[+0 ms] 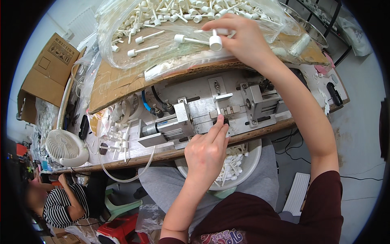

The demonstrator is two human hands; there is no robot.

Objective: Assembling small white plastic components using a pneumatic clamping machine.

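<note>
My right hand (pixel 243 38) is raised over the cardboard and closed in a pinch on white plastic stick-and-cap pieces. One cap (pixel 215 43) hangs below the fingertips, its thin stem pointing up. Another white piece lies crosswise between the fingers. My left hand (pixel 206 152) reaches to a small metal holder (pixel 232 110) in the middle of the bench fixture. Its fore and middle fingers are stretched close together, pressing down at the holder's near side. A white stem (pixel 218 109) shows just beyond the fingertips; the fingers and hand hide the rest of that piece.
A heap of white pieces (pixel 170 11) lies in clear plastic on a cardboard sheet (pixel 106 91). Metal cylinder units (pixel 164 126) flank the holder. A white basket (pixel 254 173) of pieces sits between my legs. A fan (pixel 67 148) stands left; a person in stripes (pixel 65 205) sits beyond.
</note>
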